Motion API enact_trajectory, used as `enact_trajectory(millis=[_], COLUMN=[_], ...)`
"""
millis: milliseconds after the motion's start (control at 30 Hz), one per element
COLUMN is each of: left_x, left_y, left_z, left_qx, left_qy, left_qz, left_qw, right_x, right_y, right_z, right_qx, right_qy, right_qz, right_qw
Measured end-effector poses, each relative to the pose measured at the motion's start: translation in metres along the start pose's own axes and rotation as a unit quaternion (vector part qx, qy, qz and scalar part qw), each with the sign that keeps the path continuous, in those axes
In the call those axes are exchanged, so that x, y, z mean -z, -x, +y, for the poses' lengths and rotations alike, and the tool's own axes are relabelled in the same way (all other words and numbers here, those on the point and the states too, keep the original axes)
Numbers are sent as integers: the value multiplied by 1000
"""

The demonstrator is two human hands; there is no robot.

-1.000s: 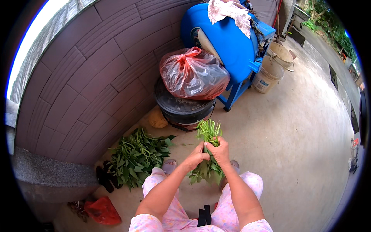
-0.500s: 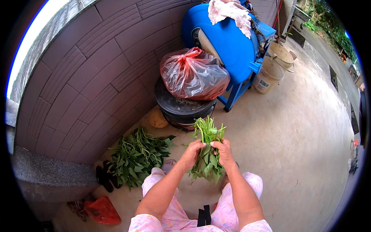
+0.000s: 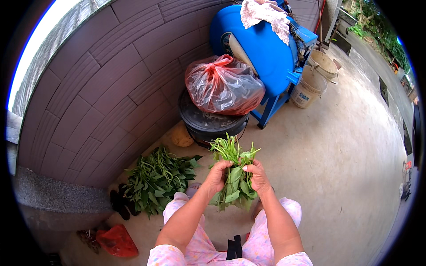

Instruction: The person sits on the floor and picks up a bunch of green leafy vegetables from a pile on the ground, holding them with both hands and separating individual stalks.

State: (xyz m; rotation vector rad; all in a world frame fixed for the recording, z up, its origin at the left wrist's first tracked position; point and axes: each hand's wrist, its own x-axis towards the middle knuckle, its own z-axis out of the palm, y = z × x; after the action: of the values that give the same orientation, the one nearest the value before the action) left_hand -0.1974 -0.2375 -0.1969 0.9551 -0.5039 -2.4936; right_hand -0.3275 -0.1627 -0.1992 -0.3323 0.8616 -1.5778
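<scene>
A bunch of leafy greens [image 3: 234, 181] is held up between my two hands, its pale cut stems pointing away from me and its broad leaves hanging toward my knees. My left hand [image 3: 217, 174] is closed round the left side of the bunch. On the other side my right hand [image 3: 257, 175] grips it, thumb pressed on the stems. The palms and some fingers are hidden by the leaves. To the left, on the floor, lies a larger heap of the same greens [image 3: 159, 179].
Ahead stands a black lidded bucket [image 3: 208, 126] with a knotted, reddish clear plastic bag [image 3: 224, 86] on top. Behind it are a large blue plastic tub [image 3: 266, 53] and pale buckets [image 3: 308, 87]. Dark shoes [image 3: 120, 204] and a red bag [image 3: 119, 240] lie at left, beside the tiled wall [image 3: 106, 88].
The bunch has spread wider, its stems fanning out to the left and right. My hands have moved slightly apart, the left one a little leftward.
</scene>
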Motion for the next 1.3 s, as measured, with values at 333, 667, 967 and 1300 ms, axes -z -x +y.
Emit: enact_trajectory(millis=[333, 667, 967, 1300], left_x=[-5, 6, 19, 21], left_y=[0, 8, 11, 12], left_z=[3, 25, 33, 33], left_qx=[-83, -122, -136, -124], left_qy=[-69, -92, -104, -108], left_qz=[-3, 78, 97, 107], left_qw=[994, 985, 980, 980], right_x=[1, 16, 45, 26], right_y=[-4, -6, -10, -3], right_z=[-1, -12, -14, -21], right_qx=[24, 17, 50, 36], right_qy=[-39, -79, -8, -23], right_qz=[16, 31, 137, 181], right_qw=[999, 996, 989, 983])
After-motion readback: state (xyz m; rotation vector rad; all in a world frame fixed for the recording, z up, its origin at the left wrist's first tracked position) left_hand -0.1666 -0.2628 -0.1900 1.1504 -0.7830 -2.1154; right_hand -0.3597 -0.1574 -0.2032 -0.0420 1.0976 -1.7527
